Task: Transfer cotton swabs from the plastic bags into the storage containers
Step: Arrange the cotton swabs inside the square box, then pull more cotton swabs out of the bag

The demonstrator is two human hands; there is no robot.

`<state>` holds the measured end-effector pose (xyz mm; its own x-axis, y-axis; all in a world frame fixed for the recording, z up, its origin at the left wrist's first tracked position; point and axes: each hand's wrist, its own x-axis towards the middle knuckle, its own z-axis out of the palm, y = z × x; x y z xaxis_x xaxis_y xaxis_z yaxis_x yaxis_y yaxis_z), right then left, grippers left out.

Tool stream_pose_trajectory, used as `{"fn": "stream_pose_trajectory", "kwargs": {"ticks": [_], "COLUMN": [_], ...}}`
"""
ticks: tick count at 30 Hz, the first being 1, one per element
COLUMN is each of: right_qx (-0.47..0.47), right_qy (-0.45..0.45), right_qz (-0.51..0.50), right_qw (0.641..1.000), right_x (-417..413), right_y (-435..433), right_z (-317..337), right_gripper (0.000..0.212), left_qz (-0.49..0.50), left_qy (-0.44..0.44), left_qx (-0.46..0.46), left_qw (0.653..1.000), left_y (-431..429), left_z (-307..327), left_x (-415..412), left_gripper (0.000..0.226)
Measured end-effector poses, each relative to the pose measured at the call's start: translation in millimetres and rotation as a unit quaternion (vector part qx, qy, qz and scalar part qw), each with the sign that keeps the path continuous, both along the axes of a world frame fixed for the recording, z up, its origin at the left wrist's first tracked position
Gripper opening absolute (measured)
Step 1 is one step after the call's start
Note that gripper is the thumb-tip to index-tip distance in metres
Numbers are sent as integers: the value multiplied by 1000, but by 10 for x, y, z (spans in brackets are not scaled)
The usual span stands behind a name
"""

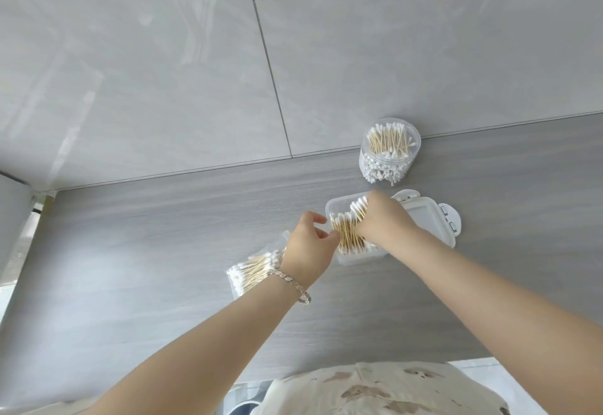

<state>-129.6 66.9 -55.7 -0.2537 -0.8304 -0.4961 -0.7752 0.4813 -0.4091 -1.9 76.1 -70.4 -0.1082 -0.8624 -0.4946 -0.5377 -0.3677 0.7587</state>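
While the grey wood-grain desk carries a clear rectangular plastic container, a round clear jar packed with swabs and a clear plastic bag still holding some, the right hand clenches a bundle of wooden-stemmed cotton swabs over the container and the left hand pinches its side. Light, stiff and loose, they likely scatter; a mid-stem grasp looks safest.
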Motion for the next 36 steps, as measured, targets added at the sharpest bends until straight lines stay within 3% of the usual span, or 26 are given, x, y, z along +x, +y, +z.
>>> {"fn": "stream_pose_trajectory", "kwargs": {"ticks": [2, 5, 13, 16, 20, 22, 24, 26, 27, 28, 30, 33, 36], "right_qx": [18, 36, 22, 32, 84, 74, 36, -14, -51, -90, -131, -129, -168], "right_qy": [30, 64, 192, 175, 114, 78, 34, 34, 45, 38, -19, -60, -65], "right_qz": [1, 20, 144, 209, 141, 112, 104, 138, 164, 182, 210, 266, 307], "right_qw": [999, 997, 970, 962, 980, 988, 993, 990, 984, 978, 969, 954, 934], "right_x": [61, 96, 146, 145, 102, 30, -41, -67, -58, -25, 89, 273, 358], "right_y": [-7, -13, 40, 112, 131, 121, 129, 156, 176, 201, 244, 270, 276], "right_z": [-111, -186, 112, 156, 143, 115, 118, 172, 196, 228, 273, 185, 133], "right_gripper": [53, 61, 34, 30, 33, 32, 29, 26, 27, 28, 27, 30, 33], "left_qz": [0, -3, 8, -2, -49, -80, -148, -236, -271, -288, -275, -202, -149], "left_qy": [11, 21, 41, 58, 12, -37, -100, -225, -286, -327, -334, -259, -133], "left_qx": [5, 8, 4, 8, -45, -148, -212, -195, -169, -141, -117, -169, -196], "left_qw": [1000, 1000, 999, 998, 998, 985, 961, 925, 903, 889, 894, 929, 960], "left_y": [-1, 2, 1, -5, -2, 5, -11, -31, -27, -7, 63, 131, 176], "left_z": [-5, 2, -20, -57, -127, -153, -180, -255, -303, -365, -493, -579, -500], "left_x": [8, 18, 7, 45, 157, 332, 554, 794, 896, 987, 1123, 1229, 1204], "left_gripper": [23, 21, 19, 19, 23, 44, 92, 129, 132, 128, 111, 70, 49]}}
